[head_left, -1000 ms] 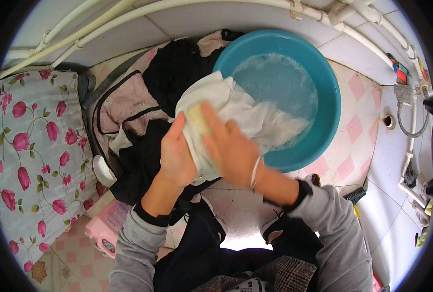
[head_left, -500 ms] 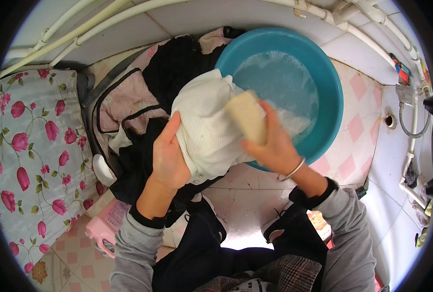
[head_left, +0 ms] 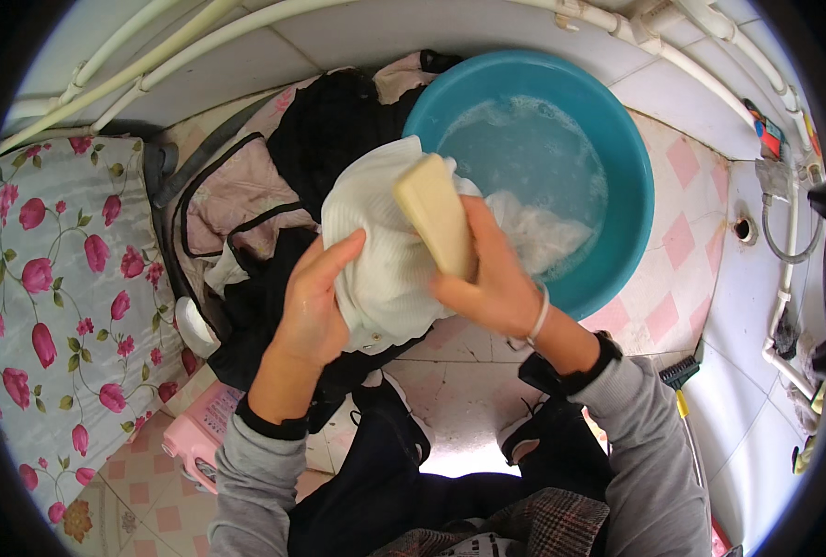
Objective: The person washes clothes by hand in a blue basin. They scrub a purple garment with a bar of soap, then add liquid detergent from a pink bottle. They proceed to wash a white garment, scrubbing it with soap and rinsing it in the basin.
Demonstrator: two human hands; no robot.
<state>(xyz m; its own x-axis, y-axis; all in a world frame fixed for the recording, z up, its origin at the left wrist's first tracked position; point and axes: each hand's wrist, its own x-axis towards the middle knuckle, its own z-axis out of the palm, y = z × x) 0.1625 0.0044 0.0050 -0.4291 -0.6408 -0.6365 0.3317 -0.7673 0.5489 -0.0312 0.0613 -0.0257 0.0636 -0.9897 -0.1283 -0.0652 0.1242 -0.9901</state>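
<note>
A cream bar of soap (head_left: 434,212) is gripped in my right hand (head_left: 494,278), tilted over a white ribbed garment (head_left: 376,269). My left hand (head_left: 312,302) holds the garment from its left side, the thumb lying on top and the other fingers hidden beneath the cloth. Small buttons show near the garment's lower edge. Part of the white cloth trails over the rim into a teal basin (head_left: 624,251) of cloudy, sudsy water. Whether the soap touches the fabric is hard to tell.
Black and pink clothes (head_left: 246,195) lie heaped left of the basin. A flower-patterned cover (head_left: 69,297) spans the far left, with a pink jug (head_left: 201,427) beside it. White pipes (head_left: 283,14) run along the walls. A dark brush (head_left: 680,371) leans at the right.
My right hand has moved left with the soap, which now sits further over the garment. My left thumb has shifted inward onto the cloth. More white cloth shows in the basin.
</note>
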